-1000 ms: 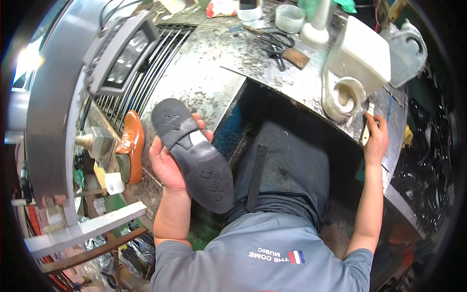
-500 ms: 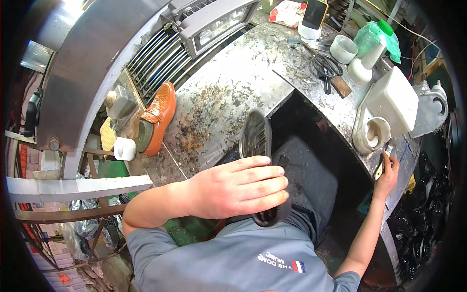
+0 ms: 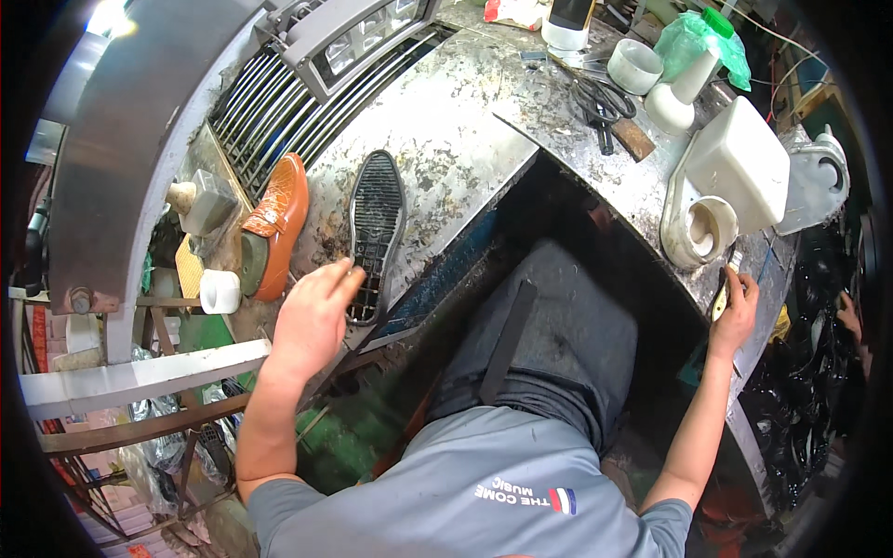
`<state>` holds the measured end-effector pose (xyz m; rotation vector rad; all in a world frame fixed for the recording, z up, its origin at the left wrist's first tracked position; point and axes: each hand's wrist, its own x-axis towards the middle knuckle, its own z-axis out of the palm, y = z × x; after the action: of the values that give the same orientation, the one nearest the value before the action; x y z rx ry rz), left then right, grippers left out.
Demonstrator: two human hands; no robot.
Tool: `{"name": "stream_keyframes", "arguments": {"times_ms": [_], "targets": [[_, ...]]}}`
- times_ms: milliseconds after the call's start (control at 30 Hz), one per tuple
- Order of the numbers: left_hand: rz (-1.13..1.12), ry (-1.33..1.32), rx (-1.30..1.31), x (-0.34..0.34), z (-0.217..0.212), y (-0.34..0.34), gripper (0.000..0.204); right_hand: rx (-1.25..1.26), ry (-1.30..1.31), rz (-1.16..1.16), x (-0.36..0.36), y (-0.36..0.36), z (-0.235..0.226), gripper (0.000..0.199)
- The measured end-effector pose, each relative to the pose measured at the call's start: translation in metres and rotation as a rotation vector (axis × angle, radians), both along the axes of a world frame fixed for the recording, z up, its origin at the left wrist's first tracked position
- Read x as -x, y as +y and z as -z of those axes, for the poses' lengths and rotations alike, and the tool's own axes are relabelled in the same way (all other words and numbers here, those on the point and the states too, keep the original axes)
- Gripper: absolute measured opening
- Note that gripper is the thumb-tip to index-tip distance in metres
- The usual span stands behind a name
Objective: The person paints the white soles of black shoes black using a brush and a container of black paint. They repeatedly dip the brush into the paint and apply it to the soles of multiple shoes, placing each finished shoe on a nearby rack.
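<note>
A black shoe sole (image 3: 379, 200) lies on the metal bench, its ribbed, gridded face up. At its lower left edge is my left hand (image 3: 314, 312), fingers stretched over the sole near the heel end; the thumb is hidden. To the left of the sole stands an orange-brown leather shoe (image 3: 282, 209) with a grey-green heel part. On the right, my right hand (image 3: 735, 312) grips a small brush (image 3: 719, 299) with a pale handle, beside a white pot (image 3: 704, 234) at the bench edge. A dark flat strip (image 3: 510, 344) rests across my lap.
A lamp (image 3: 349, 46) and a metal grille (image 3: 270, 112) border the bench. Scissors (image 3: 600, 100), a white cup (image 3: 635, 67), a white bottle (image 3: 677, 100) and a phone (image 3: 569, 17) lie or stand at the back right. Someone's hand (image 3: 848, 316) shows at far right.
My left hand has carried the sole from above my lap to the bench, left and away from me, where it now lies flat. My right hand stays near the pot with the brush.
</note>
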<state>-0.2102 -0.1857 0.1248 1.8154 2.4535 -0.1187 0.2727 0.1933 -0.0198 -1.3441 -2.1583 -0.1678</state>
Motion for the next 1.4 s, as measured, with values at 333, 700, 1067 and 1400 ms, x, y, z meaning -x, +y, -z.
{"name": "stream_keyframes", "arguments": {"times_ms": [333, 700, 1067, 1400], "targets": [[-0.403, -0.073, -0.301, -0.009, 0.072, 0.006, 0.096, -0.018, -0.021, -0.011, 0.003, 0.002, -0.003, 0.038], [-0.427, -0.096, -0.53, -0.011, 0.074, 0.0, 0.087, -0.035, -0.044, -0.003, 0.001, 0.004, 0.0, 0.029], [-0.346, 0.009, -0.521, -0.008, 0.076, -0.003, 0.09, -0.023, -0.03, 0.014, -0.001, 0.005, 0.002, 0.03], [-0.579, -0.505, -0.629, 0.004, 0.066, -0.014, 0.089, 0.016, 0.004, -0.017, -0.01, 0.009, 0.01, 0.036]]}}
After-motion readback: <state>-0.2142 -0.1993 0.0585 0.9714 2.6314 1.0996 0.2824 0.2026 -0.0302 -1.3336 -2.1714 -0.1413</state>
